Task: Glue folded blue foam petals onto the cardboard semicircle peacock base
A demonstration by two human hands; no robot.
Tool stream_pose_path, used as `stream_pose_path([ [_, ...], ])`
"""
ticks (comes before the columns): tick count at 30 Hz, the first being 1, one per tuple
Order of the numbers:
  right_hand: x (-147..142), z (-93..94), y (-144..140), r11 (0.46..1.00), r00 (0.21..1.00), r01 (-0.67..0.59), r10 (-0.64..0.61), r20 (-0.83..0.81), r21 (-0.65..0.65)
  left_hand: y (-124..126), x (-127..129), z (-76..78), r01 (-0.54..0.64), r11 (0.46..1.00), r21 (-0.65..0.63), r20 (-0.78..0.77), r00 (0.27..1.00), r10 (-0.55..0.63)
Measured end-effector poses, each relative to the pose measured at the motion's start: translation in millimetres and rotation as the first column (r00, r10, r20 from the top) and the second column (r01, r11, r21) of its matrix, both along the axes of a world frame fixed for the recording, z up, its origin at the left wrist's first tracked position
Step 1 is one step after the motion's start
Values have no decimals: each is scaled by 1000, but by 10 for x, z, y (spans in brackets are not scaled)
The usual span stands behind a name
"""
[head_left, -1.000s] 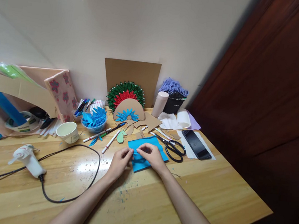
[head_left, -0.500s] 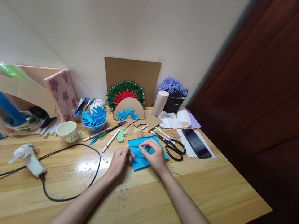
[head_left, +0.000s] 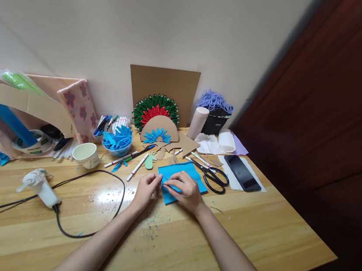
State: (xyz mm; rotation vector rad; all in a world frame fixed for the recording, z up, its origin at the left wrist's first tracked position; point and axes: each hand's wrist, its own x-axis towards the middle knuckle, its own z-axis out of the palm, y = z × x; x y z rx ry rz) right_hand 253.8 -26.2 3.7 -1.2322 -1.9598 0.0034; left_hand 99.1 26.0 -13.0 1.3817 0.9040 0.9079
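A blue paper sheet (head_left: pixel 179 167) lies flat on the table, and both hands are over its near left part. My left hand (head_left: pixel 146 190) is closed in a pinch at the sheet's left edge. From the right, my right hand (head_left: pixel 187 192) reaches in with thumb and fingers pinched, its fingertips almost meeting the left ones. A small piece of blue paper (head_left: pixel 163 182) shows between the fingertips; against the blue sheet its outline is hard to make out. Black-handled scissors (head_left: pixel 215 177) lie just right of the sheet.
A hot glue gun (head_left: pixel 42 189) with a looping black cable lies at left, near a paper cup (head_left: pixel 86 155). Behind are a tub of blue paper pieces (head_left: pixel 117 138), markers (head_left: pixel 137 167), cardboard scraps (head_left: pixel 184 144) and a petalled fan (head_left: pixel 156 106). A phone (head_left: pixel 241 173) lies at right.
My hands have come closer together, the right fingertips moving left and down to the left ones. The whole view has shifted slightly, and the sheet still lies flat.
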Motion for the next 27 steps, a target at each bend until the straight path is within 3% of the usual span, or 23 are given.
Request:
stream_pose_path([
  [4, 6, 32, 6, 999, 994, 8, -12, -108, -42, -1, -2, -23, -17, 999, -29, 4, 1000, 17],
  [11, 12, 19, 57, 962, 899, 65, -172, -404, -266, -27, 9, -22, -35, 998, -52, 11, 999, 36],
  [16, -43, -7, 39, 942, 863, 24, -188, -468, -335, -97, -86, 120, -113, 993, -10, -14, 993, 113],
  [20, -99, -27, -7, 925, 855, -19, -182, -486, -379, -223, -533, 351, -189, 964, 187, -113, 971, 213],
  [24, -176, -92, -66, 913, 856, -67, -154, -494, -402, -537, -1292, 528, -240, 896, 374, -219, 916, 337],
  [27, -339, -117, -118, 914, 874, -76, -131, -467, -400, -790, -1908, 528, -285, 849, 445, -267, 863, 430],
])
